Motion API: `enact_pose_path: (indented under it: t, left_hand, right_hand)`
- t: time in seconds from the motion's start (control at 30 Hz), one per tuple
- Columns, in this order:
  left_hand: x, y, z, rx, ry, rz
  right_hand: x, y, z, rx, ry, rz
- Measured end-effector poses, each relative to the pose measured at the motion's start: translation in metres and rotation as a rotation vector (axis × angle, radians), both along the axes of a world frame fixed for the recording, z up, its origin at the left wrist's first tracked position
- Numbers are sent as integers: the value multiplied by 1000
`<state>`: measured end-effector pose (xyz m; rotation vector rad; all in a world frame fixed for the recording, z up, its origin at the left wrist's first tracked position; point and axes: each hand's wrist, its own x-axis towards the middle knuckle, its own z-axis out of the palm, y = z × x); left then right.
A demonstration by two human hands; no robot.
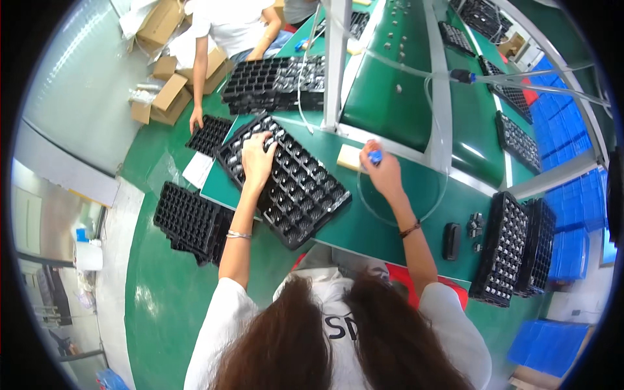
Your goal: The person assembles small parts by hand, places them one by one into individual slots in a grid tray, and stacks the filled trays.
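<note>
Support of the black, rectangular, many-celled plastic tray (305, 192) deserves attention: it is laid near the left corner of the green-topped counter (357, 231), its lower end projecting past the near edge. The left grip (258, 159) is rested at the upper cells, fingers curled; whether anything is pinched cannot be told. The right grip (383, 174) is closed around a small blue tool (375, 156). Pressure on the overhang is best avoided, and the clear, looped hose (446, 187) is best routed clear of the cells.
</note>
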<state>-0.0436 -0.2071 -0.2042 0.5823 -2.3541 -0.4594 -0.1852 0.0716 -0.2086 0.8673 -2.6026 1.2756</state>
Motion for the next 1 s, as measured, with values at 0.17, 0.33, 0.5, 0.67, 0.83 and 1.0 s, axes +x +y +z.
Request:
enact_pose_path:
  t: [0.17, 0.33, 0.5, 0.67, 0.83, 1.0]
  left_hand:
    - [-11, -5, -13, 12, -135, -26]
    - [-13, -14, -17, 156, -93, -76]
    - [-14, -39, -17, 232, -136, -196]
    - [-11, -32, 3, 83, -255, -102]
    - [-10, -27, -2, -52, -272, -60]
    - [-3, -17, 6, 397, 25, -202]
  right_hand:
    - [8, -5, -1, 19, 1, -48]
    - [13, 1, 9, 59, -112, -17]
    - [12, 18, 16, 71, -182, 15]
    - [5, 62, 2, -82, -268, 33]
    - [12, 78, -6, -88, -405, 74]
    - [12, 47, 0, -122, -262, 93]
